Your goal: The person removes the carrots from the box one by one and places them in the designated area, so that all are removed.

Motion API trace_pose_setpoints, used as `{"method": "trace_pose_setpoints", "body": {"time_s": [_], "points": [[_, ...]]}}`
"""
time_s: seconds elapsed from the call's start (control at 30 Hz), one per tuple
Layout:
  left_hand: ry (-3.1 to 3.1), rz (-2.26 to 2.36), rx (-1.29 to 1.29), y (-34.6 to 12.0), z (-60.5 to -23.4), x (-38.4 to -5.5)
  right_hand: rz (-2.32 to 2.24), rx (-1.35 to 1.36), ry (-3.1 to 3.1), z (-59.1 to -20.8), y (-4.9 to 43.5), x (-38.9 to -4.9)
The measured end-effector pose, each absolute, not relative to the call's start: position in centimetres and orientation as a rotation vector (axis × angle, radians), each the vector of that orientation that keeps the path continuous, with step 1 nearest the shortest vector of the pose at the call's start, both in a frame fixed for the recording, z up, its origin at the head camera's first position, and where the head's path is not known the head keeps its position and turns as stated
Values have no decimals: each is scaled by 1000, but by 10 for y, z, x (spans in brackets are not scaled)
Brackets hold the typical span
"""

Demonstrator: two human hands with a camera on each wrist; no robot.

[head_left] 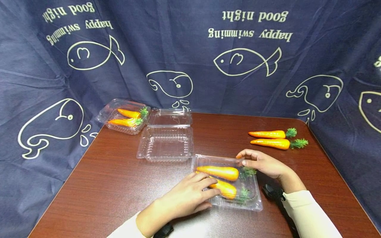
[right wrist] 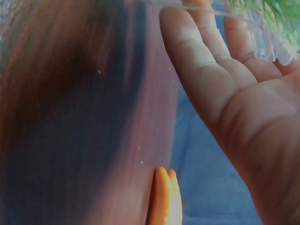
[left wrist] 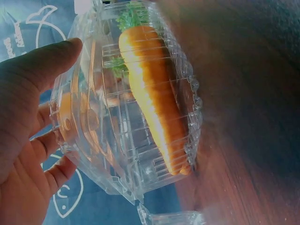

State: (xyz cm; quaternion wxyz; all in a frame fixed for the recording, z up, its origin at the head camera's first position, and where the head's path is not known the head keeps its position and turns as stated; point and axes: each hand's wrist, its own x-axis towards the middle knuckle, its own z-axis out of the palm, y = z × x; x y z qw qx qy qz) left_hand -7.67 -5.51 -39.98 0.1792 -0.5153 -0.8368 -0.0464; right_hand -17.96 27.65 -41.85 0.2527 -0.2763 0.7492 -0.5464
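Observation:
A clear plastic clamshell box (head_left: pixel 254 201) with its lid down stands at the front of the table. Two orange carrots (head_left: pixel 221 172) with green tops show through it. My left hand (head_left: pixel 186 196) lies on the lid's left part, fingers spread and lightly bent over the plastic. At the far right corner my right hand (head_left: pixel 265 164) touches the rim with its thumb and extended fingers. The left wrist view shows one carrot (left wrist: pixel 150 93) through the box's ribbed side. In the right wrist view the box's edge covers the fingertips.
An empty clamshell box (head_left: pixel 166 145) stands with its lid raised behind my left hand. Another box (head_left: pixel 131 130) holding two carrots sits at the back left. Two loose carrots (head_left: pixel 269 143) lie at the back right. A dark blue curtain (head_left: pixel 190 43) hangs behind the table.

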Motion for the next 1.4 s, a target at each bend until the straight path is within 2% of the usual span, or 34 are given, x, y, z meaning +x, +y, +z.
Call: {"method": "trace_pose_setpoints", "body": {"time_s": [0.6,0.7,0.83,1.1,1.23,1.4], "points": [[-2347,-299,-1359,-80,-403,-86,-1512,-643,2147,-421,248,-190],[-2295,-405,-1237,-87,-405,-87,-1519,-627,2167,-422,243,-193],[-2291,-576,-943,-100,-408,-87,-1544,-603,2200,-423,239,-198],[-2614,-1025,-467,-115,-419,-82,-1672,-544,2201,-426,236,-201],[-2763,-1323,-357,-113,-425,-83,-1714,-506,2220,-428,236,-204],[-2755,-1615,-359,-107,-434,-87,-1774,-484,2205,-430,239,-208]]}}
